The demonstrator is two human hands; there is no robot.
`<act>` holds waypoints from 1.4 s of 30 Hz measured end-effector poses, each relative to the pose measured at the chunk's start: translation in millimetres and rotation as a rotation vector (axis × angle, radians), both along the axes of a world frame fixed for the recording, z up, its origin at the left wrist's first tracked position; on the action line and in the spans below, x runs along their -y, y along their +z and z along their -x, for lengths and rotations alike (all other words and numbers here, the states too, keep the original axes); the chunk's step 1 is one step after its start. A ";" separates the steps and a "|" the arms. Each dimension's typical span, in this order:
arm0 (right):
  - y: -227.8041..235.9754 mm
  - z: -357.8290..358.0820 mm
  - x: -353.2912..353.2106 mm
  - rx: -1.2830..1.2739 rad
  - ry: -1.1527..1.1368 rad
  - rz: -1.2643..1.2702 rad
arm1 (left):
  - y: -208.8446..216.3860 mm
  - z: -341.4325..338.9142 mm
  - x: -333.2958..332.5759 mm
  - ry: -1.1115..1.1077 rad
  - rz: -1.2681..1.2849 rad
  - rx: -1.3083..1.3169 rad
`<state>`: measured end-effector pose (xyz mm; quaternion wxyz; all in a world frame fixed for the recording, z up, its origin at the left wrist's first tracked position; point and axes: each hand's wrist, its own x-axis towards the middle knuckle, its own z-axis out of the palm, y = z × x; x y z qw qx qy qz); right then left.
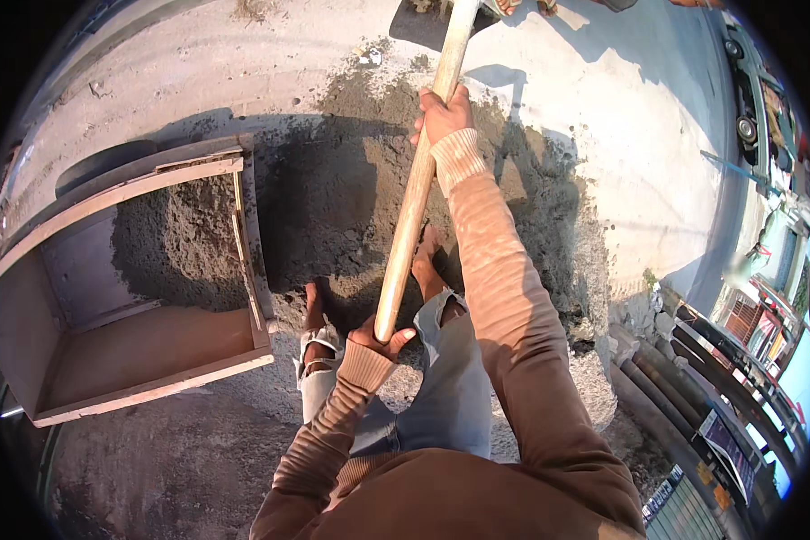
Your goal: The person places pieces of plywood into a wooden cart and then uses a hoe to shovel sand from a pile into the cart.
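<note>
Both my hands are closed around a long pale wooden tool handle (411,207) that runs up and away from me. My left hand (380,337) grips its near end, just in front of my torn jeans. Farther up the shaft, my right hand (445,115) wraps around it with the arm stretched out. The tool's working end lies past the top edge of the view, so its kind does not show. Below the handle, wet grey mortar (333,193) is spread over the ground, and my bare feet are in or beside it.
At the left stands a wooden box (153,389) partly filled with grey mix (198,243). A dark flat object (414,27) and another person's feet (508,5) are at the top. Several pipes (657,387) lie at the lower right; parked vehicles (749,99) stand beyond.
</note>
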<state>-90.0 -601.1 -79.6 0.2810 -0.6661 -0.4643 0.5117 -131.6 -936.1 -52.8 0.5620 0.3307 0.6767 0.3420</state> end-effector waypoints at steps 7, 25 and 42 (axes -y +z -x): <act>-268.1 -120.8 -2.4 0.275 -0.036 0.469 | -113.2 -75.4 -73.1 -0.027 0.380 0.125; -104.1 -96.7 159.3 -0.571 -0.513 0.810 | 160.2 52.0 -6.6 -0.556 0.276 -0.174; 156.8 235.1 368.4 -1.061 -0.573 0.865 | 383.9 366.8 210.6 -0.290 0.967 -1.080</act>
